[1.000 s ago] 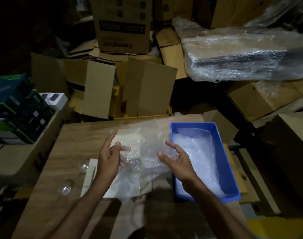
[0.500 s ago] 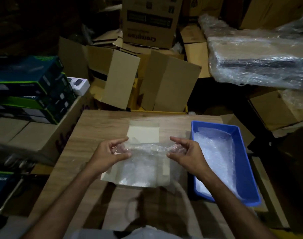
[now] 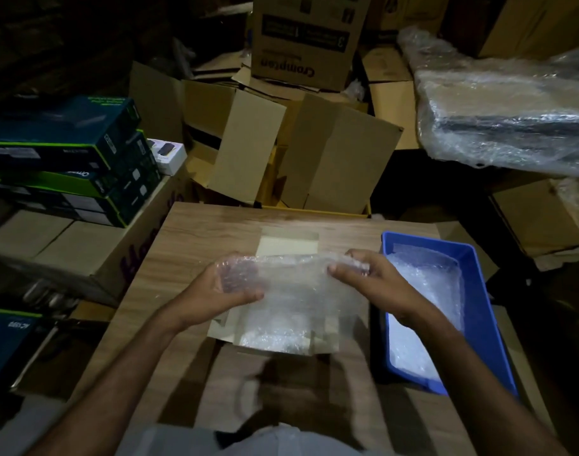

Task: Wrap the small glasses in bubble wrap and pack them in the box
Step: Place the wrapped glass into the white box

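Dim storeroom — stacked cardboard cartons everywhere

I count two hands in view, a left hand and a right hand, sharing one sheet of bubble wrap over one small open box. One blue tray sits on the one wooden table. At left I make out three dark retail boxes stacked, plus one small white box

Above the wooden counter, the left hand and right hand each pinch an end of a bubble wrap sheet, over a flattened small box; a blue tray sits just right.
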Motion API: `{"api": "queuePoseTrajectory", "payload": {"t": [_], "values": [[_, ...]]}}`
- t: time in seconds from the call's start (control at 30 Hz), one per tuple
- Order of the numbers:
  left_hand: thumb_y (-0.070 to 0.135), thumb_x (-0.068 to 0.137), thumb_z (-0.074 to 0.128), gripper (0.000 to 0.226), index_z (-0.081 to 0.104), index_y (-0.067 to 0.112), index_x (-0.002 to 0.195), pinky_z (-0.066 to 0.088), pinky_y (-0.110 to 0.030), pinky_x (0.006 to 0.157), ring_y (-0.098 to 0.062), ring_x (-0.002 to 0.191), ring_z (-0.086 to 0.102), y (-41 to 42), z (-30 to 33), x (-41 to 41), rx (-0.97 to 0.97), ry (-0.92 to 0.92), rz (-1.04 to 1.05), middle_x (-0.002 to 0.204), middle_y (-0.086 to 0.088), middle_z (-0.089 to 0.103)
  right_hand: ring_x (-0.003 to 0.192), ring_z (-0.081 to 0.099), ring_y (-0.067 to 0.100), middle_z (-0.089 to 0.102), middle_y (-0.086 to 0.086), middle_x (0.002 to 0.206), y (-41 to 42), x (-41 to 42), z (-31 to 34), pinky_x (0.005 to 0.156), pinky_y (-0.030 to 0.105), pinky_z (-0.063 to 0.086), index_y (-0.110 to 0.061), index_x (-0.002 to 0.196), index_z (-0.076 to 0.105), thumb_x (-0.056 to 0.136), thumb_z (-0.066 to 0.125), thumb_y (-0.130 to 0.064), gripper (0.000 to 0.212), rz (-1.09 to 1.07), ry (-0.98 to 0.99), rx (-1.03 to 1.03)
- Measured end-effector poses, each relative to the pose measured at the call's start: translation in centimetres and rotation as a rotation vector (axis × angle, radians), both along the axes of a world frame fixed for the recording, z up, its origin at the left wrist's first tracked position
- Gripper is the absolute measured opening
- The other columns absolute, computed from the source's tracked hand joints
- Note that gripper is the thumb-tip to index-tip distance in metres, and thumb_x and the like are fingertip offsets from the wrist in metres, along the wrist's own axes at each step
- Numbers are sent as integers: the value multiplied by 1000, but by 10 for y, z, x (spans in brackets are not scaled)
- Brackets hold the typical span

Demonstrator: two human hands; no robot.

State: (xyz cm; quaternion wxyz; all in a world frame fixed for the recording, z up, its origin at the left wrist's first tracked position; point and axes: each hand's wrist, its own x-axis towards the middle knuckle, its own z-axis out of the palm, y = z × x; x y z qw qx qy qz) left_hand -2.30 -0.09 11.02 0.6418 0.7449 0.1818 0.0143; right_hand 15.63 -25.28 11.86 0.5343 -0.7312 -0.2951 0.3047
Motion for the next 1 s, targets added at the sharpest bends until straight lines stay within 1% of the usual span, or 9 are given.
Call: {"api": "queuePoseTrajectory", "payload": {"t": [0.07,0.17,0.27,0.37,0.5,0.7,0.8,0.9,1.0], "values": [[25,82,79,39,65,16,117,60,-31,83,-21,106,72,1,-13,5,40,30,100,112,-2,75,83,70,15,73,1,88,8,-1,-8,72,28,54,-8,94,70,90,74,-37,30,-148,156,76],[48,79,82,58,60,22,126,59,-32,81,-20,111,68,2,-26,7,-51,49,283,122,-1,70,106,73,18,72,2,119,7,-13,-32,92,38,59,-19,126,61,75,86,-38,59,-206,434,46],[34,89,75,33,59,34,117,55,-30,83,-15,107,67,-11,-32,6,-143,6,367,117,10,69,104,73,14,69,4,124,6,-26,-53,80,26,60,-19,135,52,71,92,-14,76,-248,438,45],[39,85,77,83,31,31,153,47,-40,102,-22,140,40,-14,-43,1,-63,114,374,161,2,30,110,69,19,60,16,136,13,-36,-59,70,21,59,-27,145,42,76,87,-11,84,-419,461,122],[30,81,82,108,5,61,151,31,-59,115,-18,151,5,-6,-55,-11,-110,41,274,169,12,-2,131,37,15,36,-4,144,10,-43,-59,75,13,46,-41,152,30,77,88,-18,97,-393,235,98],[31,84,80,67,51,44,143,44,-43,107,-10,135,45,-4,-63,-16,29,-19,159,152,26,43,121,61,3,69,-26,120,11,-40,-79,98,14,49,-20,121,72,81,83,-7,44,-243,-24,84],[28,74,89,75,56,36,141,40,-34,114,-9,136,50,-1,-61,-19,115,12,76,153,19,46,123,56,-8,65,-15,131,12,-37,-82,101,10,45,-20,130,67,80,85,-10,54,-236,6,55],[18,76,88,84,48,29,148,35,-57,112,-47,130,33,0,-59,-19,219,77,48,156,13,41,124,50,-12,59,-16,137,12,-35,-88,99,4,39,-21,138,60,78,88,-20,67,-157,-55,-55],[25,78,87,88,41,30,152,30,-45,121,-23,145,36,6,-66,-15,224,95,18,159,14,36,123,52,-7,58,-15,139,13,-35,-91,100,7,42,-21,140,58,82,84,-19,63,-165,-122,-99]]}}
